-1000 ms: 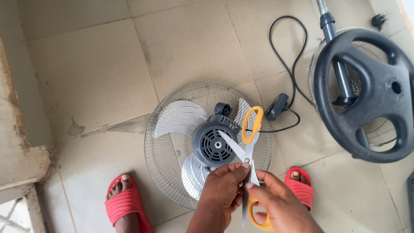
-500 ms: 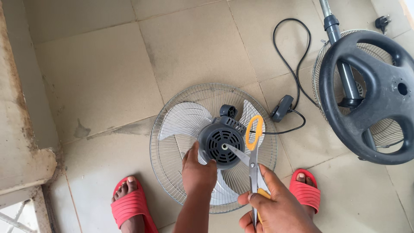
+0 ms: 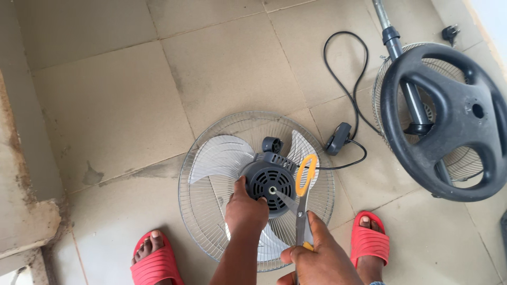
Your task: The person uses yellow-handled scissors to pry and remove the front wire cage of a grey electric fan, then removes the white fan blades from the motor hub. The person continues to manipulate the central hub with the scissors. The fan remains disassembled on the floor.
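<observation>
Tiled floor across the whole frame, pale beige, stained near the left centre. Along the left edge, a worn concrete ledge.

At the right, a round black fan base shaped like a steering wheel, lying over a second wire grille, with a grey metal pole running up to the top edge. Between it and the centre, a looping black power cord ending in a small dark switch box.

At lower centre, flat on the floor, a round wire fan guard with translucent white fan blades inside and a dark grey motor housing at the hub, vented face up.

At the bottom, two feet in red slippers, one lower left and one lower right of the guard.

Left hand on the motor housing from below, fingers curled together against its lower left side, thumb up along the rim. Right hand at the bottom edge, fingers closed in a fist around the lower handle of the yellow-handled scissors. Blades parted, one tip at the shaft hole in the middle of the housing, the free yellow loop up over the blade to the right.
</observation>
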